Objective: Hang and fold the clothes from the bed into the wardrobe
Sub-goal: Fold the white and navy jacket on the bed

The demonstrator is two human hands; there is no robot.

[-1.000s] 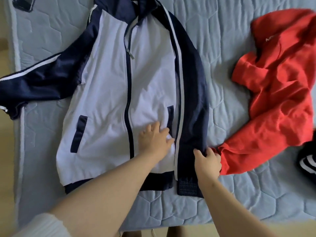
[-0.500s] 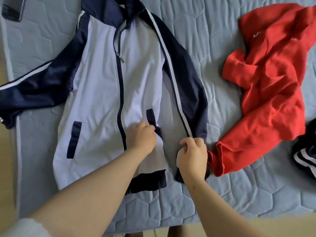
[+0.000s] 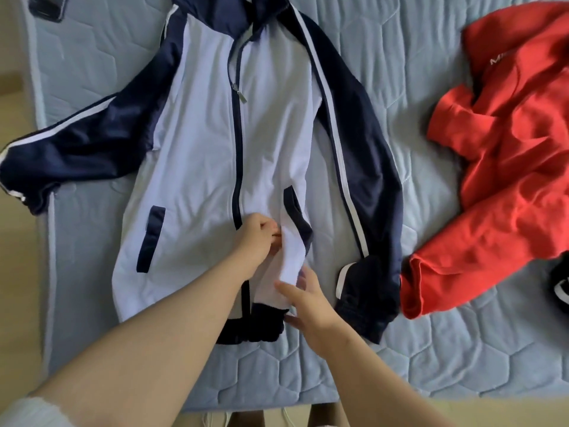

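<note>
A white and navy zip jacket point(image 3: 209, 143) lies front-up on the blue quilted bed point(image 3: 400, 349), its left sleeve spread out to the left and its right sleeve laid down along its side. My left hand point(image 3: 257, 241) pinches a raised fold of white fabric near the right pocket, low on the jacket's front. My right hand point(image 3: 308, 298) touches the lower end of that same fold with spread fingers, just above the navy hem. A red hoodie point(image 3: 508, 167) lies crumpled to the right of the jacket.
A dark phone point(image 3: 46, 7) lies at the bed's top left corner. A black garment with white stripes point(image 3: 560, 288) shows at the right edge. The floor point(image 3: 15, 272) runs along the bed's left and near sides.
My right hand let go of the right sleeve cuff and moved left onto the white front panel. My left hand curled from flat and gathered the fabric into a fold.
</note>
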